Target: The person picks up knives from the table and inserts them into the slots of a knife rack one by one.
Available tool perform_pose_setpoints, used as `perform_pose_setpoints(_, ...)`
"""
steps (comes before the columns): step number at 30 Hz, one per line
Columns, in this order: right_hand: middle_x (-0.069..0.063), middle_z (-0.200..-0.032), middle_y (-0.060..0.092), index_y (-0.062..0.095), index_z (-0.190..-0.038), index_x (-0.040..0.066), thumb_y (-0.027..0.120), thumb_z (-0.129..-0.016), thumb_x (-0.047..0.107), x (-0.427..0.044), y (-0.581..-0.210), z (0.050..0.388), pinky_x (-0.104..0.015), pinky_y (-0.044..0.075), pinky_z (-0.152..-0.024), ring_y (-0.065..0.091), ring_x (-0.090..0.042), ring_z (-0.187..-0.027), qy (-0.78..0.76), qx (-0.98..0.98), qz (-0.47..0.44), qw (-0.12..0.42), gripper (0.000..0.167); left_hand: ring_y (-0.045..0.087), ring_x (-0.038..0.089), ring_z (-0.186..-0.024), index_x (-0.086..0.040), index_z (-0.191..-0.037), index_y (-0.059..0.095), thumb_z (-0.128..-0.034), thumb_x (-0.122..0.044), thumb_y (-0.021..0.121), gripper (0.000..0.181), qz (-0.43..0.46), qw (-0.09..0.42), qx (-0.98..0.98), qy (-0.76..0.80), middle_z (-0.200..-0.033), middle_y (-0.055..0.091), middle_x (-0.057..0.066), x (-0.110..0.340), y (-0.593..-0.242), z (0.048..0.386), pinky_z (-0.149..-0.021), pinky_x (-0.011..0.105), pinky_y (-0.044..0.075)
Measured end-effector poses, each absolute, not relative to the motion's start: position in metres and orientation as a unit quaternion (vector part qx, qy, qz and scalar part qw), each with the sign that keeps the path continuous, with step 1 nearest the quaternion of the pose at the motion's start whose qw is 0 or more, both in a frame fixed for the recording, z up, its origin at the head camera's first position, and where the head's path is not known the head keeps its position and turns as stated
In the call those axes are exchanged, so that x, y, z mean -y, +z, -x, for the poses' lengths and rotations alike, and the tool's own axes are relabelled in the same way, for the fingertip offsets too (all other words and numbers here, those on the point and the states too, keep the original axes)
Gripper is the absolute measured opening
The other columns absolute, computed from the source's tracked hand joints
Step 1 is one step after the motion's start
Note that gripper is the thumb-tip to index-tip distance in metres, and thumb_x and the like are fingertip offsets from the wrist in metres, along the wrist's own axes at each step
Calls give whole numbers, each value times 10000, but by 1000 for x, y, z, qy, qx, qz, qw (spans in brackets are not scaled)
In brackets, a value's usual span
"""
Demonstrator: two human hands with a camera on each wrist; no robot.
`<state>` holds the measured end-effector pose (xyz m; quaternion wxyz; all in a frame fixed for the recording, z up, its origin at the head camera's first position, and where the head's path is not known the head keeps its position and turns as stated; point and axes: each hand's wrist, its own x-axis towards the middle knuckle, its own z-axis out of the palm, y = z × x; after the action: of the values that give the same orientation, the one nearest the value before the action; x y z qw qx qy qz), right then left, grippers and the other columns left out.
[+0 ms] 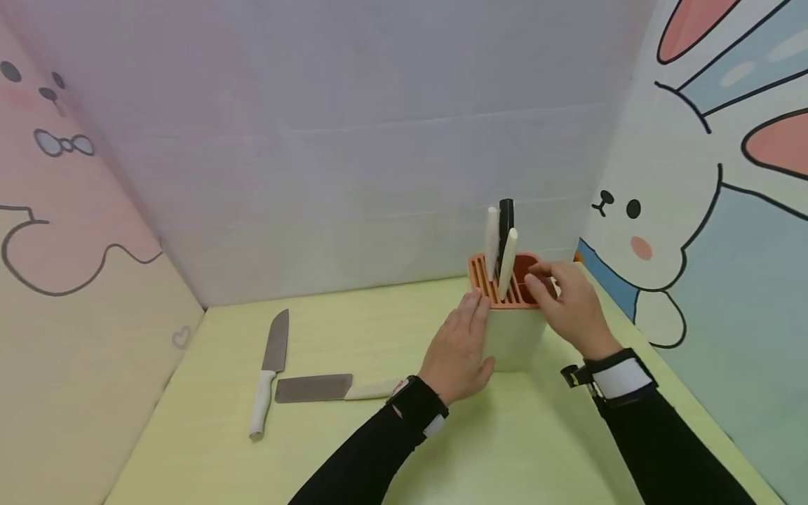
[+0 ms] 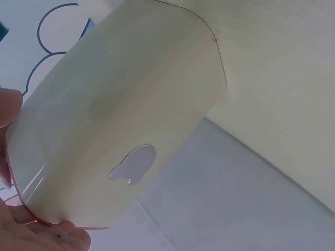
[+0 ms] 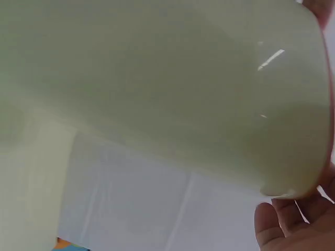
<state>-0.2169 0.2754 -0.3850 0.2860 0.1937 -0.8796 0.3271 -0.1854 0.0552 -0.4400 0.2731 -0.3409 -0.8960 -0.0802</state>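
A pale green knife block (image 1: 514, 344) with an orange slotted top stands upright at the back right. Two white knife handles (image 1: 492, 242) and a black handle (image 1: 506, 223) stick up from its slots; their blades are hidden inside. My left hand (image 1: 456, 351) rests along the block's left side, fingers straight and tips near the rim. At the right of the top, my right hand (image 1: 571, 305) touches the rim with bent, loose fingers, its thumb over the wide compartment. The block's wall (image 2: 115, 104) fills much of the left wrist view; fingers (image 3: 285, 217) touch its rim in the right wrist view.
A white-handled kitchen knife (image 1: 275, 344) lies lengthwise on the light green table (image 1: 214, 463) at left. Beside it a cleaver (image 1: 313, 388) lies crosswise, its handle end partly behind my left wrist. Printed walls close the back and both sides.
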Motion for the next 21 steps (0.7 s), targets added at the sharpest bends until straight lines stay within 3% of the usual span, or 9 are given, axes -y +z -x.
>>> perform_pose_setpoints(4, -151, -1401, 483, 593, -1244, -15, 571, -970, 229, -273, -417, 217, -542, 474, -847, 441, -333, -1255, 338, 874, -186, 295, 367, 159, 271, -1453, -5, -1531, 64, -826, -431, 707, 1045, 329, 254, 907, -70, -1587, 117, 172, -51, -441, 183, -1135, 378, 257)
perform_pose_setpoints(7, -79, -1511, 368, 574, -1284, 4, 531, -987, 218, -268, -430, 217, -452, 478, -895, 381, -310, -1328, 371, 861, -169, 305, 369, 190, 281, -1444, -32, -1538, 85, -840, -433, 691, 1008, 321, 240, 913, -78, -1582, 149, 167, -38, -442, 178, -1108, 429, 308)
perform_pose_setpoints(12, -32, -1519, 354, 534, -1325, 22, 500, -994, 205, -259, -441, 220, -146, 432, -769, 492, -266, -1177, 426, 832, -146, 324, 380, 321, 317, -1386, -26, -1491, 290, -870, -374, 672, 808, 281, 208, 930, -114, -1494, 348, 181, 13, -453, 166, -1090, 464, 326)
perform_pose_setpoints(16, -19, -1503, 376, 522, -1325, 18, 496, -990, 199, -257, -444, 220, -129, 406, -734, 519, -246, -1071, 446, 820, -128, 335, 382, 386, 372, -1327, -27, -1434, 403, -873, -339, 679, 698, 240, 176, 947, -119, -1418, 436, 196, 69, -473, 161, -1074, 502, 328)
perform_pose_setpoints(21, -7, -1500, 381, 518, -1325, 10, 496, -988, 200, -257, -447, 216, -123, 409, -711, 515, -201, -1018, 457, 816, -113, 336, 388, 403, 446, -1285, -17, -1393, 462, -839, -336, 728, 692, 203, 148, 961, -118, -1372, 466, 234, 134, -493, 153, -1023, 578, 343)
